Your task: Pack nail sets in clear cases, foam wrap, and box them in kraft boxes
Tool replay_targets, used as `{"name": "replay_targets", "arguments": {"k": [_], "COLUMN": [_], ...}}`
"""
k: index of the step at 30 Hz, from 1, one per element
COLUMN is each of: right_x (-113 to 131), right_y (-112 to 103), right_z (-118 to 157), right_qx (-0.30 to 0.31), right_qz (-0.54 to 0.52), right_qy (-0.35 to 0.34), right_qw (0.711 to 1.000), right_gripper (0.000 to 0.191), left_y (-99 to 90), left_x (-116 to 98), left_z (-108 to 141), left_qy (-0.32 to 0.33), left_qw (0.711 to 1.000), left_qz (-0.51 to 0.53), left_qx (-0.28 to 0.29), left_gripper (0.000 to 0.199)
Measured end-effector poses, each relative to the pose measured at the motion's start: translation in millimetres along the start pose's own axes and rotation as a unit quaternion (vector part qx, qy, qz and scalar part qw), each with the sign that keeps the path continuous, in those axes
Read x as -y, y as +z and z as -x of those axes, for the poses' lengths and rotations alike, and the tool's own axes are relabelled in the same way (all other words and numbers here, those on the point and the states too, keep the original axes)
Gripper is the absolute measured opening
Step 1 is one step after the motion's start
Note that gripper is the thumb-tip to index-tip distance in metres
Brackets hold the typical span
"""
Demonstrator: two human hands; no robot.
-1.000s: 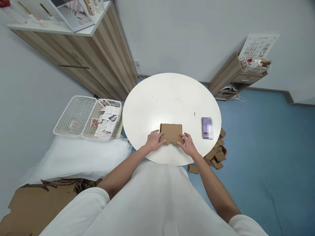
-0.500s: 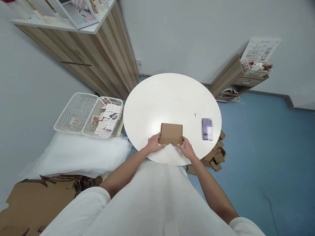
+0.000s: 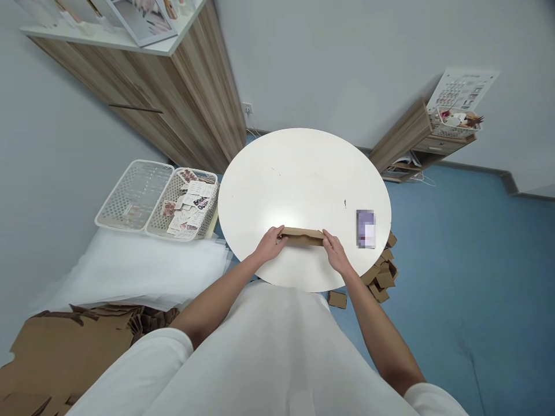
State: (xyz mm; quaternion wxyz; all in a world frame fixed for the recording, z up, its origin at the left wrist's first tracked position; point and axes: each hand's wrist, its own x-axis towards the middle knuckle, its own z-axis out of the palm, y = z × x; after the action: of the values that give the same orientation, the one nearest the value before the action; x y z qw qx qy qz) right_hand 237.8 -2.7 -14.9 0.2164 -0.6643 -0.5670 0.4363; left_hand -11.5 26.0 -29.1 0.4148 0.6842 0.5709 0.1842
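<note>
Cards [image 3: 191, 211]: heaped in the white basket [image 3: 210, 211] off to my left, printed with small lettering and colour pictures, way too tiny for me to read
Poster [image 3: 462, 89]: white sheet leaning on the far wall to the right, rows of little pictures plus text, also too small to make out
Purple thing [image 3: 365, 228]: lying on the table to the right, all pixelated, so whatever's printed there is a blur
Box [image 3: 303, 233]: brown cardboard, tipped up so I'm looking at one long narrow side, with a wavy cut along the edge
Where it's at: over the near half of the round white table [image 3: 303, 173], right in front of me; can't tell if its bottom edge touches
Left hand [image 3: 271, 244]: fingers and thumb pinching the box's left end
Right hand [image 3: 335, 249]: fingers curled onto the right end, gripping it too
</note>
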Motion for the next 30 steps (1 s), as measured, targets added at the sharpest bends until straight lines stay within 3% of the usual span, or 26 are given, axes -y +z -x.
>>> {"name": "replay_targets", "arguments": {"k": [5, 12, 19, 30], "right_x": [13, 17, 22, 25], "right_y": [-9, -14, -14, -17], "right_z": [-19, -27, -27, -24], "right_qx": [-0.004, -0.015, -0.002, -0.005], "right_qz": [0.012, -0.044, -0.081, -0.098], "right_qy": [0.030, 0.043, 0.064, 0.090], "right_qw": [0.999, 0.998, 0.995, 0.991], "right_gripper": [0.053, 0.041, 0.037, 0.042], "left_y": [-6.8, -7.6, -8.7, -15.9], "left_x": [-7, -9, -7, -18], "left_z": [-18, -14, -14, -9], "left_qy": [-0.016, -0.016, 0.036, 0.004], "left_qw": [0.998, 0.994, 0.997, 0.998], "left_qz": [-0.058, -0.108, -0.053, 0.013], "left_qx": [0.020, -0.012, -0.047, -0.057], "left_gripper": [0.034, 0.048, 0.044, 0.043]}}
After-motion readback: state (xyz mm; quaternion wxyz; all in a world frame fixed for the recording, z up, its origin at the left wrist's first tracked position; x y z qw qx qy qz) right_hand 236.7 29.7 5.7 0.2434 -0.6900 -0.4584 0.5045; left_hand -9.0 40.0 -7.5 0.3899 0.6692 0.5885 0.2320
